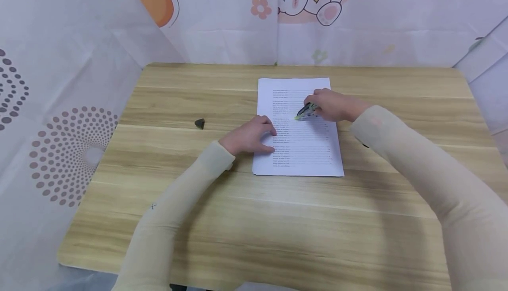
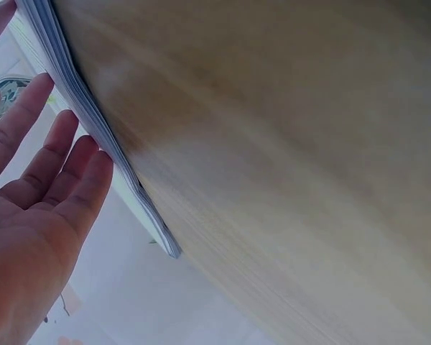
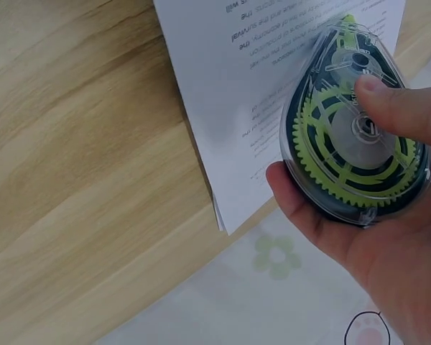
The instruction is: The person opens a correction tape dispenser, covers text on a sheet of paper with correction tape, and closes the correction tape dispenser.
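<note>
A stack of printed paper [image 1: 295,169] lies on the wooden table, its top sheet covered in lines of text. My right hand [image 1: 331,103] grips a correction tape dispenser [image 3: 352,136], clear-cased with green gears inside. Its green tip is down at the text near the middle of the page in the head view. My left hand [image 1: 254,136] rests on the left edge of the stack, fingers spread and gently bent. In the left wrist view, the fingertips [image 2: 104,162] of that hand meet the side of the layered sheets.
A small dark cap [image 1: 200,124] sits on the table [image 1: 222,238] left of the paper. Behind the table hangs a white printed cloth [image 1: 222,17]. A small dark object [image 1: 365,146] shows partly beside the right sleeve.
</note>
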`<state>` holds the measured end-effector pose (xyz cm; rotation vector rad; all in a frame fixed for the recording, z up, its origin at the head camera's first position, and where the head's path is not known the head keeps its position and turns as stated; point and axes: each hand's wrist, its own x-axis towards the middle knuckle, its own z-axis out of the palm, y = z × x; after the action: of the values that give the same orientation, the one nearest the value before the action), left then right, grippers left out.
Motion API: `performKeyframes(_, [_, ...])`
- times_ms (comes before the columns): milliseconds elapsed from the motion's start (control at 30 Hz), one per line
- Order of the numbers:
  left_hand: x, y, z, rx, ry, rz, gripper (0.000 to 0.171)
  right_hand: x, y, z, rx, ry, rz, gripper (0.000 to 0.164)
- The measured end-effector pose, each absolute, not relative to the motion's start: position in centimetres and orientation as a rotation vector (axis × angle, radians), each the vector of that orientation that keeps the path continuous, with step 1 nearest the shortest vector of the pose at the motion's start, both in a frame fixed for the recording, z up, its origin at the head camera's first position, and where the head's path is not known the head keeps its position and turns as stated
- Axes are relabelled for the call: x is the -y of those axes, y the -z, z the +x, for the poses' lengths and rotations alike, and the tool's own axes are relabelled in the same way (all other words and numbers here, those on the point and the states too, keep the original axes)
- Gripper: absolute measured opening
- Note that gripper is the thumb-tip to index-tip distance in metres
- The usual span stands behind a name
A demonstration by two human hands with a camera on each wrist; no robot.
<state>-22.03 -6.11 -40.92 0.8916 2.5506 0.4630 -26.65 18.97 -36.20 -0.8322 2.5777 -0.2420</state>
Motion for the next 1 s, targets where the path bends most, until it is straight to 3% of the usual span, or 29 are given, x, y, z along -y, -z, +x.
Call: performKeyframes(1000, [6.3,40.9,-21.9,-2.551,-0.486,0.891,0.044,-20.7,35.6,-26.1,-2.585,0.181,-0.771,0.038])
